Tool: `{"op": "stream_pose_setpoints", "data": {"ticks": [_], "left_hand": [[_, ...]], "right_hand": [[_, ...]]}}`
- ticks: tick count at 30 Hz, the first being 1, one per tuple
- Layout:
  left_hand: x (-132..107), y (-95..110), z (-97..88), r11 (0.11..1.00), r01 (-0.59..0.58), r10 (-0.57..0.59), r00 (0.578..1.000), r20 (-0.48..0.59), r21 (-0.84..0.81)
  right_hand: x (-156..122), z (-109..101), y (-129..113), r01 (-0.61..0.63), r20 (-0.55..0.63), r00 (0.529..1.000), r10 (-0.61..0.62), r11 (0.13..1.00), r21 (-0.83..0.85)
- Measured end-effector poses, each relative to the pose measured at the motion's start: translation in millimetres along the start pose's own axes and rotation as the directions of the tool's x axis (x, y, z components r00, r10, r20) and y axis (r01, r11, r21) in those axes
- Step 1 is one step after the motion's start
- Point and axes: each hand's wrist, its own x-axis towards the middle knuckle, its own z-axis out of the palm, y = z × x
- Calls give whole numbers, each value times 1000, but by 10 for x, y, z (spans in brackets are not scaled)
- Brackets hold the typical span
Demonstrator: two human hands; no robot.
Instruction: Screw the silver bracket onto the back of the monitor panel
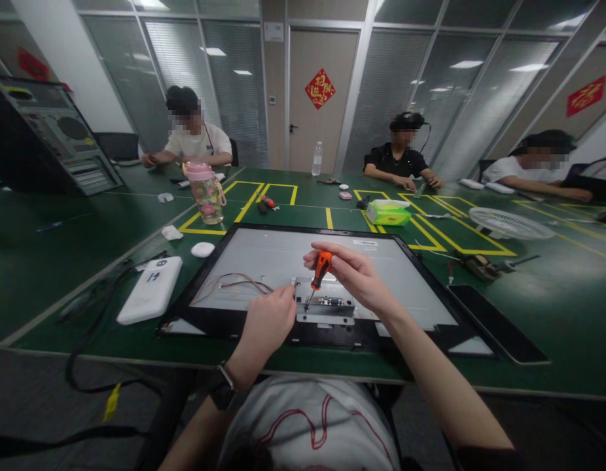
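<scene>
My right hand (356, 271) is closed on the orange-and-black handle of a screwdriver (322, 269), which tilts with its tip down at the lower left part of a metal bracket (325, 313). A row of connectors shows along this bracket. At the bracket's left edge, my left hand (269, 320) is closed with its fingertips on it; the fingers are partly hidden. Underneath lies a large flat display panel (406, 288), grey-backed with a black frame. Thin wires (237, 282) run over the panel to the left of the bracket.
Left of the panel are a white power bank (152, 289), a white round case (203, 249) and a pink-lidded bottle (203, 193). A phone (497, 322) and a tissue pack (389, 212) lie to the right. A computer case (52, 137) stands far left. Several people sit across the table.
</scene>
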Motion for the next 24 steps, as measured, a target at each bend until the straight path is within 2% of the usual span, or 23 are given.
{"op": "stream_pose_setpoints", "data": {"ticks": [2,4,6,8,10,12,16,18,22,24], "left_hand": [[4,-7,15,1000,-4,4,1000,-7,-1],[5,-12,25,1000,-7,7,1000,-10,-1],[4,-13,26,1000,-6,6,1000,-10,-3],[0,-9,20,1000,-3,3,1000,-5,-5],[-4,-4,9,1000,1,-1,1000,6,-7],[-7,0,1,1000,4,-3,1000,17,-8],[-4,1,-2,1000,7,-7,1000,19,-7],[-1,1,-3,1000,6,-5,1000,23,-5],[2,6,-11,1000,7,-7,1000,29,-4],[1,7,-9,1000,8,-8,1000,28,-1]], "right_hand": [[2,10,3,15,-23,1000,-17,996,-83],[8,23,6,62,-106,991,-87,974,-217],[10,37,3,112,-189,963,-194,920,-376],[1,51,-9,125,-204,948,-245,874,-469],[-18,64,-22,107,-163,967,-194,896,-432],[-38,79,-24,73,-139,983,-124,944,-322],[-58,116,22,96,-268,943,-199,931,-352],[-63,129,47,76,-314,930,-193,933,-351],[-75,127,60,51,-250,962,-107,974,-221],[-77,115,62,59,-252,960,-119,971,-233]]}}
